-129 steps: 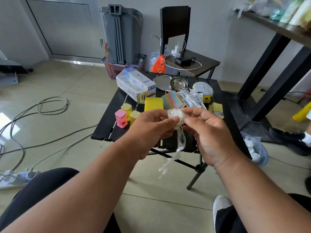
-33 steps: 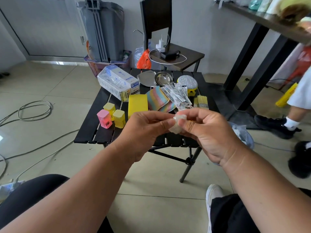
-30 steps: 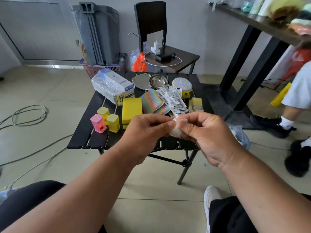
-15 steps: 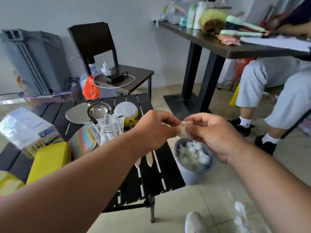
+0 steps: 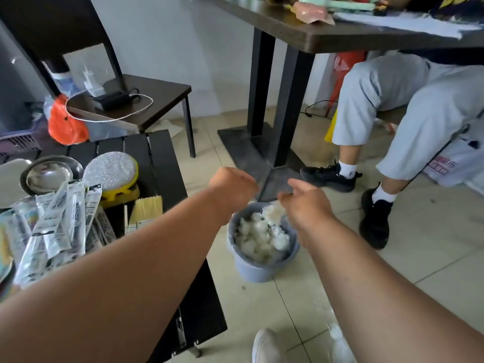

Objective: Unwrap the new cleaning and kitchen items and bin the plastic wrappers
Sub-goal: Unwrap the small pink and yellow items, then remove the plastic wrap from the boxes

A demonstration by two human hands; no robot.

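Note:
A small grey bin (image 5: 258, 269) stands on the floor right of the black slatted table (image 5: 163, 158), filled with crumpled clear wrappers (image 5: 262, 241). Both my hands hover over it. My left hand (image 5: 233, 188) is curled into a fist with nothing visible in it. My right hand (image 5: 306, 205) has its thumb apart from its fingers. A balled plastic wrapper (image 5: 273, 212) sits just under its fingertips, above the bin's mouth. On the table lie several wrapped utensil packs (image 5: 62, 218), a silver scrubber (image 5: 110, 169) on a yellow base, a metal bowl (image 5: 49, 175) and a brush (image 5: 146, 208).
A seated person's legs (image 5: 419, 113) and black shoes (image 5: 374, 221) are close on the right. The tall table's black pedestal (image 5: 272, 100) stands behind the bin. A dark chair (image 5: 152, 100) carries a charger and cable. A loose wrapper (image 5: 340, 341) lies by my shoe (image 5: 267, 347).
I turned right from the table to the bin. My hands, which pinched the wrapper together, have come apart; the wrapper now sits under my right fingertips over the bin.

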